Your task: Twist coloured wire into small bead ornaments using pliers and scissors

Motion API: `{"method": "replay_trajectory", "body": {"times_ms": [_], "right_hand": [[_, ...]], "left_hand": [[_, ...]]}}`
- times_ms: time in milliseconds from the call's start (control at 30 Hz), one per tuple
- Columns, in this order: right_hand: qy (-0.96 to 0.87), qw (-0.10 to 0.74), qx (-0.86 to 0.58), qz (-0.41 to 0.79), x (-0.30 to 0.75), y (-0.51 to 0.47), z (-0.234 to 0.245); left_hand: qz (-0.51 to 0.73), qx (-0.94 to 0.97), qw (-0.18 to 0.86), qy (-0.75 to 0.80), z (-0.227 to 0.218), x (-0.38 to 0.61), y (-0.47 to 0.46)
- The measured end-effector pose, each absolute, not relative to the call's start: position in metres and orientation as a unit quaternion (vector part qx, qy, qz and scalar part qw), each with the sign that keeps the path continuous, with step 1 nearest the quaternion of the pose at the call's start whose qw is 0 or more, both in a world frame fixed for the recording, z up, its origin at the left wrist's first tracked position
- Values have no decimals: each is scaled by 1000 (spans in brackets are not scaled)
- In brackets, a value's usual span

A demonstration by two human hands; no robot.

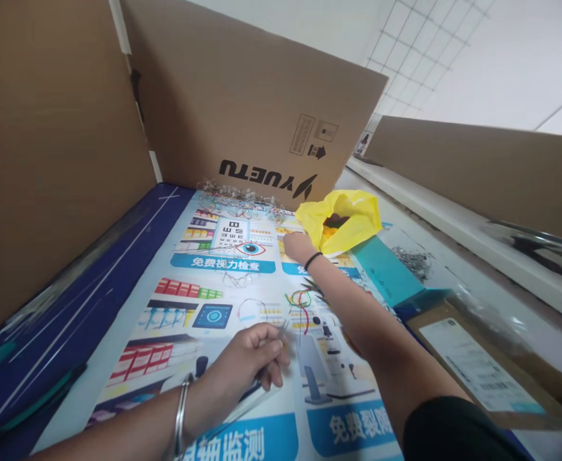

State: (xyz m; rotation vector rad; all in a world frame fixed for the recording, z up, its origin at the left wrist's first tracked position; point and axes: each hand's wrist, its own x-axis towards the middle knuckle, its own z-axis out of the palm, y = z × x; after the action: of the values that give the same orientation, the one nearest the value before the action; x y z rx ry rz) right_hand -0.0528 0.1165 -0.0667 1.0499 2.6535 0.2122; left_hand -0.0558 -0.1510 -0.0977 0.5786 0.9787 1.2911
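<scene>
My left hand (pixel 262 355), with a silver bangle on its wrist, is closed in a pinch over the printed sheet (pixel 166 333). Thin wire-like strands (pixel 245 410) stick out from its fingers, and their exact kind is unclear. Farther forward, my right hand (pixel 299 247), wearing a black band, is curled closed just left of a yellow plastic bag (pixel 353 214). Whatever its fingers hold is hidden. Between my hands and close to my right forearm lie coloured wires (pixel 300 301) in red, green and yellow.
A tangle of thin wires (pixel 242 198) lies along the standing cardboard panel (pixel 242 115). To the right are a teal box flap (pixel 391 272), a pile of small metal bits (pixel 410 262) and a labelled brown package (pixel 482 365). Pliers with green handles (pixel 45 400) lie at left.
</scene>
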Motion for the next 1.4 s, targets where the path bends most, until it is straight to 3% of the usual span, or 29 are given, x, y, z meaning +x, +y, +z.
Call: {"method": "replay_trajectory", "body": {"times_ms": [300,600,767,1000,1233,1400], "right_hand": [[913,-5,407,-42,-47,122,-48],[878,-123,296,-355,20,75,-26],[845,-151,279,-431,45,54,-35],[839,-181,372,-354,38,86,-39],[869,-43,442,-218,-9,126,-50],[894,11,438,-91,-17,112,-49]], "left_hand": [[592,264,630,428,-97,-56,-152],[634,222,589,449,-89,-57,-154],[646,197,585,450,-87,-56,-154],[639,193,583,463,-89,-56,-152],[622,211,597,461,-93,-56,-152],[614,223,595,468,-97,-58,-153]]}}
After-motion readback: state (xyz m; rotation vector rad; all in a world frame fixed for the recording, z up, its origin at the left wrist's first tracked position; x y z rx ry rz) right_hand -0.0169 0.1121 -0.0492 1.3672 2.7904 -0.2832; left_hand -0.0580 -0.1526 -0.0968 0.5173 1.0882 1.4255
